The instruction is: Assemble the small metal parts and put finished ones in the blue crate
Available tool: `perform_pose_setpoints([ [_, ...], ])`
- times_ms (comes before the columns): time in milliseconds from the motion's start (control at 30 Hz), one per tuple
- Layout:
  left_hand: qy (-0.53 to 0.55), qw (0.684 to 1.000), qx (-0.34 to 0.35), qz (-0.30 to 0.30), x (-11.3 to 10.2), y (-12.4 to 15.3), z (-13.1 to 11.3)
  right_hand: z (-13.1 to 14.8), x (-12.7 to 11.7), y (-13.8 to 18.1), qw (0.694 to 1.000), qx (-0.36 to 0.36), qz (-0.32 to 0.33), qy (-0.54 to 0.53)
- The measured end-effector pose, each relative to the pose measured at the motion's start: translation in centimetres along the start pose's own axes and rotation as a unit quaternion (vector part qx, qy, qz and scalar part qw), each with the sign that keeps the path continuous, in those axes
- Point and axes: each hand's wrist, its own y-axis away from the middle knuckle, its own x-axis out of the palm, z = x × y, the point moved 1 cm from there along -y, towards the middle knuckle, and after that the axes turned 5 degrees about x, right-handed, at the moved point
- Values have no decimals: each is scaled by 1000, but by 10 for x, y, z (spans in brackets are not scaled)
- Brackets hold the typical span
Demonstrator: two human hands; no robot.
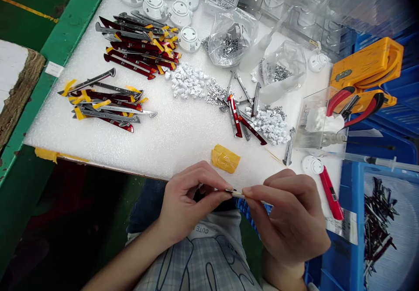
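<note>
My left hand [186, 197] pinches a tiny dark piece [231, 190] between thumb and fingertips, above the front edge of the white foam sheet [157, 151]. My right hand [291, 214] is closed on a thin pale stick [238, 194], whose end meets the dark piece. What the pieces are exactly is mostly covered by the fingertips. Just beyond my hands lies a folded yellow tape piece [225, 158]. Loose silver and red metal strips [240, 121] lie farther back, by a heap of small white parts [270, 125].
Taped strips lie in a near bundle [108, 103] and a far bundle [137, 42]. White round pieces [188, 39] stand behind. At right are a clear box [314, 125] with red-handled pliers [355, 105], a yellow tape dispenser [366, 73], a red cutter [330, 195] and a blue bin [360, 203].
</note>
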Motion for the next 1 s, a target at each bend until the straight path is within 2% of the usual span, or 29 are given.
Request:
perform_pose_setpoints([
  [667,-10,1000,-4,-5,1,-1,-1,-3,-3,4,1000,16,-9,4],
  [1000,-10,1000,-1,-6,2,-2,-2,-6,1,7,999,12,-29,-29],
])
